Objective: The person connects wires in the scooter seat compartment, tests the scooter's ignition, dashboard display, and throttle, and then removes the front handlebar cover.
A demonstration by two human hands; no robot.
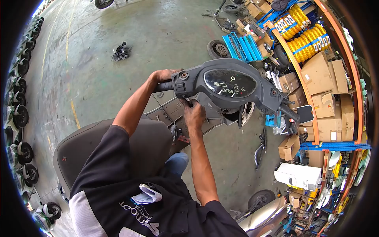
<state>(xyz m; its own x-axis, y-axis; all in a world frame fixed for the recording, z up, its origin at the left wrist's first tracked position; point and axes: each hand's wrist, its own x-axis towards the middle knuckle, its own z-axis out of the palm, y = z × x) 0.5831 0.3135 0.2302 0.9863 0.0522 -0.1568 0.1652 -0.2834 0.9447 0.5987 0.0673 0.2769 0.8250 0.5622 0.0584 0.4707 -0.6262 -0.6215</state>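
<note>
The dark grey handlebar cover [233,100] of a scooter is in front of me, with a lit display [229,83] in its middle. Over its far left edge, beside the left handlebar grip [163,86], curls my left hand [165,74]; its fingertips are hidden behind the cover. Just below the left switch housing [181,87], my right hand [194,113] has thumb and fingers pinched together at the underside. What they pinch, if anything, is too small to make out. Behind the arms is the scooter's seat [114,150].
A blue toolbox [242,47] and a loose wheel [218,49] are on the floor ahead. To the right stands an orange-framed shelf [312,112] with cardboard boxes [321,75]. A phone [306,113] is by the right grip. Black parts [121,51] lie on the floor; several scooters [21,114] line the left.
</note>
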